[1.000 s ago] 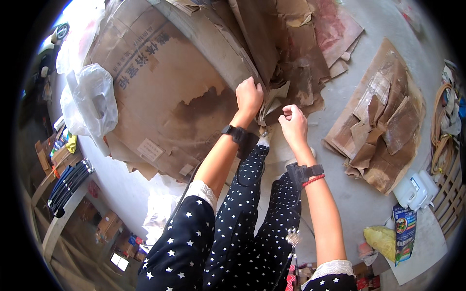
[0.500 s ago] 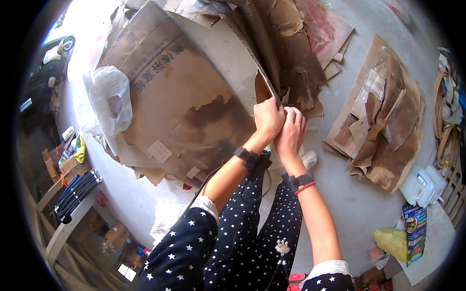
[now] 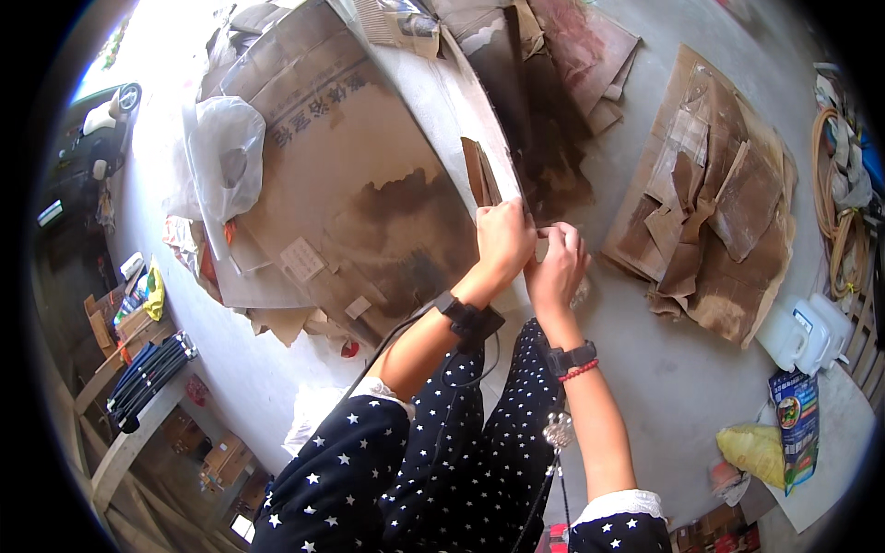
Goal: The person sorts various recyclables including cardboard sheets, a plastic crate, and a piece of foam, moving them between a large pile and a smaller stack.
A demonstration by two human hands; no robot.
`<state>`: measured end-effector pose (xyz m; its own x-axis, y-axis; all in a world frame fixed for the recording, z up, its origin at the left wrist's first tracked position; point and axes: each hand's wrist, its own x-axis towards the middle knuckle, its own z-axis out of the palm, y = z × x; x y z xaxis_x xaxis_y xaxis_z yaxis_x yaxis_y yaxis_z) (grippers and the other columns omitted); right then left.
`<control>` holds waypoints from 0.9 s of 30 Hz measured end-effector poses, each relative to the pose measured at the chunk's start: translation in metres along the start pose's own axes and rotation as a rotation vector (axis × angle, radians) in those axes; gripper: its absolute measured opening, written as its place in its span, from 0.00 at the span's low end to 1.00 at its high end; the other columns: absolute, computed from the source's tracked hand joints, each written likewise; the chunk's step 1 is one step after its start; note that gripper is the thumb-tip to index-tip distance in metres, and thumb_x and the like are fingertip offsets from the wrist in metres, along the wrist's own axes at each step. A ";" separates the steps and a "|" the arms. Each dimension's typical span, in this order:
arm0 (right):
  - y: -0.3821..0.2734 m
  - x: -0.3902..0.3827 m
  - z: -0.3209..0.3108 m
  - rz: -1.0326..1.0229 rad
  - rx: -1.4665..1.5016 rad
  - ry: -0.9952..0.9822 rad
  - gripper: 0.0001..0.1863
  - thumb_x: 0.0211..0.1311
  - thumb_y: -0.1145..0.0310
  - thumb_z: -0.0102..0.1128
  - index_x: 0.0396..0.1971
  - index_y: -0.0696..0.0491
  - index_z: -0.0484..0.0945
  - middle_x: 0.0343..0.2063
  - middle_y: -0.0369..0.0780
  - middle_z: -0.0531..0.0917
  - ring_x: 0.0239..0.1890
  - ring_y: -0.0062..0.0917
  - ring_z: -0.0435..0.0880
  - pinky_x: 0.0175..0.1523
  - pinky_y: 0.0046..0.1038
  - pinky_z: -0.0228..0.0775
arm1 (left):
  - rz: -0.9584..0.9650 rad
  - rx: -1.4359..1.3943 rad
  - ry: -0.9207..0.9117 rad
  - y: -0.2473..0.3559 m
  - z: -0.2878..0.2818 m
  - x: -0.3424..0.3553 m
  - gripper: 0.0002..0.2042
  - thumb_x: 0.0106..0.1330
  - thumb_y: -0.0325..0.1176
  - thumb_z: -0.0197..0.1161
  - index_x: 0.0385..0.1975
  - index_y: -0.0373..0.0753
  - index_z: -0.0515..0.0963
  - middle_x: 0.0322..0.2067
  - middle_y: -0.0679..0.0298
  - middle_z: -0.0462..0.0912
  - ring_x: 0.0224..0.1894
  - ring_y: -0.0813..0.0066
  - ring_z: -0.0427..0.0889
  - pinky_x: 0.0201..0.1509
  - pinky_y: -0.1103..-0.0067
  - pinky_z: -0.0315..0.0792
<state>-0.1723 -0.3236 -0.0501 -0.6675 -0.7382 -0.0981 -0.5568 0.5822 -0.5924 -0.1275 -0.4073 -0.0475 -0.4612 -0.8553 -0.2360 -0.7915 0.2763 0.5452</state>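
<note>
My left hand is closed around the near corner of a brown cardboard sheet, which stands on edge and stretches away from me. A torn flap sticks up beside its pale edge. Just right of that corner is my right hand, fingers curled and thumb and forefinger pinched together; what lies between them, if anything, is too small to make out. To the left lies a large flattened cardboard box with a dark wet stain, close to my left wrist.
A stack of torn cardboard rests on the floor at right. White plastic bags lie on the left box. Pinkish cardboard is at the back. A white plastic jug and coiled hose sit far right.
My right hand has shifted slightly down and away from the left, with a gap showing between its fingers. The held sheet's edge has tilted, showing more of its pale side.
</note>
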 end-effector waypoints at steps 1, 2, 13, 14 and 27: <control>0.002 -0.005 -0.004 -0.006 0.010 -0.001 0.13 0.40 0.66 0.60 0.28 0.52 0.72 0.36 0.39 0.71 0.42 0.33 0.69 0.45 0.36 0.56 | -0.015 0.004 -0.002 0.001 -0.001 -0.005 0.07 0.47 0.29 0.54 0.16 0.31 0.71 0.18 0.49 0.74 0.26 0.51 0.74 0.33 0.66 0.68; 0.001 -0.009 -0.009 -0.008 0.023 -0.036 0.15 0.39 0.66 0.61 0.30 0.53 0.71 0.36 0.40 0.71 0.42 0.34 0.69 0.46 0.35 0.56 | -0.025 -0.017 0.007 0.001 -0.003 -0.011 0.07 0.47 0.29 0.54 0.16 0.31 0.71 0.19 0.49 0.74 0.26 0.51 0.74 0.32 0.66 0.68; 0.080 -0.085 -0.061 -0.064 0.216 -0.386 0.13 0.41 0.67 0.58 0.29 0.54 0.72 0.35 0.43 0.72 0.41 0.35 0.69 0.46 0.32 0.61 | -0.242 0.018 0.020 -0.069 -0.075 -0.091 0.10 0.47 0.32 0.58 0.20 0.30 0.71 0.20 0.49 0.74 0.26 0.53 0.75 0.29 0.70 0.68; 0.098 -0.089 -0.063 -0.040 0.224 -0.408 0.12 0.42 0.67 0.58 0.29 0.54 0.72 0.35 0.43 0.72 0.40 0.36 0.70 0.46 0.32 0.61 | -0.270 -0.008 0.029 -0.083 -0.084 -0.095 0.10 0.47 0.33 0.58 0.22 0.30 0.72 0.20 0.49 0.75 0.26 0.54 0.75 0.29 0.70 0.68; 0.240 -0.123 -0.091 0.336 -0.129 -0.619 0.09 0.45 0.66 0.54 0.26 0.55 0.73 0.32 0.44 0.73 0.39 0.37 0.70 0.45 0.33 0.63 | -0.709 -0.018 0.067 -0.266 -0.111 -0.116 0.09 0.50 0.31 0.58 0.28 0.32 0.75 0.18 0.61 0.76 0.18 0.77 0.73 0.24 0.80 0.67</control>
<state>-0.2695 -0.0619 -0.1074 -0.4312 -0.5473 -0.7173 -0.4496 0.8196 -0.3550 0.1810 -0.4297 -0.0760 0.1884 -0.8514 -0.4895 -0.8846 -0.3636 0.2920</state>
